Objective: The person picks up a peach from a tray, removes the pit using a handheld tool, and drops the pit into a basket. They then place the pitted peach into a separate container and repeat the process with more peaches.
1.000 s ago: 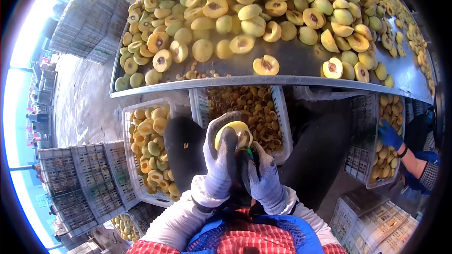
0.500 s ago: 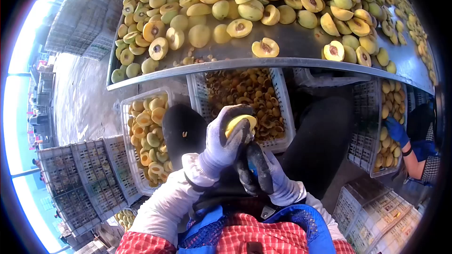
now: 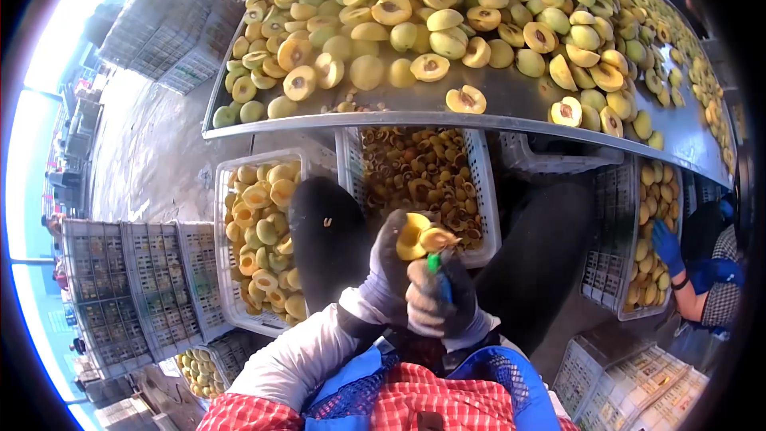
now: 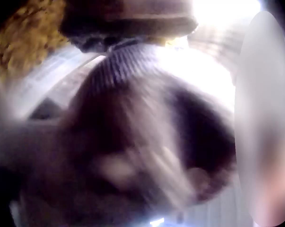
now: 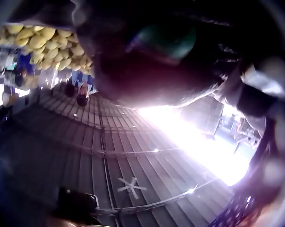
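Note:
In the head view my gloved left hand (image 3: 384, 262) grips a yellow peach half (image 3: 410, 238) in front of my lap. My right hand (image 3: 441, 297), in a dark-palmed glove, is curled round a small tool with a green and blue handle (image 3: 434, 263). Its working end is at the fruit, where a loose piece of peach (image 3: 438, 239) with brownish shreds sticks out to the right. That tool's exact kind does not show. Both wrist views are dark and blurred; the right one catches the green handle (image 5: 168, 40).
A metal table (image 3: 511, 121) heaped with halved peaches lies ahead. Below it stands a crate (image 3: 485, 191) of brown scraps. To the left is a crate (image 3: 227, 271) of hollowed halves. At the right another person's blue-gloved hand (image 3: 667, 246) rests at a fruit crate (image 3: 610, 255).
My right hand has come up against the fruit, its green handle now showing. A piece of peach now stands out from the half. The left hand has shifted slightly lower.

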Motion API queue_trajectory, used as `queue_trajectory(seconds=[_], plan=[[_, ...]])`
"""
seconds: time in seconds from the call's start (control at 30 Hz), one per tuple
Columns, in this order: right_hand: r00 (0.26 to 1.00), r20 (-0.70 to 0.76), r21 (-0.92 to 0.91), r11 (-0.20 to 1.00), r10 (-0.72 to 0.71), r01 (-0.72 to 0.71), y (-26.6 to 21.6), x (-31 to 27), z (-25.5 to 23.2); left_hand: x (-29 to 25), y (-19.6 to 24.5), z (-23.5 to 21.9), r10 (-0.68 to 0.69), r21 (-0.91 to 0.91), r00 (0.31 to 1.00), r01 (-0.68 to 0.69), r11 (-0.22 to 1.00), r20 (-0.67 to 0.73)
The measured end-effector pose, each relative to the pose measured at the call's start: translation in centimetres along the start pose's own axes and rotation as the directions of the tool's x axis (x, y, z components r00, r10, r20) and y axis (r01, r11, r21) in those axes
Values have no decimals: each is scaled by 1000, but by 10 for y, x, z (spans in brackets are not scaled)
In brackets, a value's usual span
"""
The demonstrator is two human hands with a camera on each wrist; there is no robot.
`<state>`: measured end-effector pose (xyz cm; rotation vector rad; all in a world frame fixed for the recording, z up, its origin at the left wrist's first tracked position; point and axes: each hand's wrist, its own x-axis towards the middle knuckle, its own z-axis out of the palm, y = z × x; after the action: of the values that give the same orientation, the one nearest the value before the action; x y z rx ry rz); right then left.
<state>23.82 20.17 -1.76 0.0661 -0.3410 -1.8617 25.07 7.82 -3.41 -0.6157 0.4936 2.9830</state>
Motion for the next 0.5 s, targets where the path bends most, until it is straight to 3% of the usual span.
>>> queue_trajectory(seconds=[0.03, 0.07, 0.1, 0.13, 0.17, 0.2, 0.27, 0.3, 0.33, 0.37, 0.4, 0.43, 0.47, 0.5], plan=[[999, -37, 11, 1000, 6, -6, -5, -1, -4, -7, 1, -1, 11, -53, 1000, -12, 999, -18], [998, -69, 16, 1000, 3, -2, -11, -3, -11, -11, 4, -16, 280, 212, 925, -228, 950, -257], [993, -114, 10, 1000, 6, -5, -13, -6, -18, -25, 26, -16, 452, 566, 887, -324, 758, -98], [987, -155, 15, 999, 49, -47, -15, -9, -22, -41, 53, -30, 591, 831, 799, -404, 383, 116], [983, -167, 15, 997, 75, -73, -16, -12, -27, -56, 80, -43, 692, 941, 638, -232, -245, 338], [980, -175, 14, 996, 93, -92, -17, -14, -29, -72, 107, -56, 734, 804, 441, 45, -593, 517], [978, -189, -12, 996, 85, -89, -22, -16, -30, -98, 174, -149, 895, 977, 445, 179, -119, 27], [978, -197, -12, 997, 71, -75, -24, -17, -32, -91, 174, -124, 891, 839, 451, 501, -211, -45], [976, -212, -8, 998, 56, -59, -28, -17, -33, -82, 168, -98, 896, 589, 428, 757, -283, -120], [951, -308, -63, 997, 24, -46, -31, -17, -29, -66, 166, -90, 819, 728, 537, 476, -493, 203], [944, -328, -94, 995, 13, -47, -33, -17, -29, -33, 140, -26, 803, 862, 563, 292, -415, 195], [937, -348, -129, 991, 1, -48, -35, -16, -29, -3, 119, 16, 693, 808, 579, 98, -581, 429], [930, -367, -162, 985, -10, -53, -38, -12, -24, 33, 107, 38, 649, 903, 671, -70, -425, 358], [849, -526, -157, 987, -48, -41, -37, -11, -11, 62, 88, 75, 575, 906, 755, -62, -418, 317]])
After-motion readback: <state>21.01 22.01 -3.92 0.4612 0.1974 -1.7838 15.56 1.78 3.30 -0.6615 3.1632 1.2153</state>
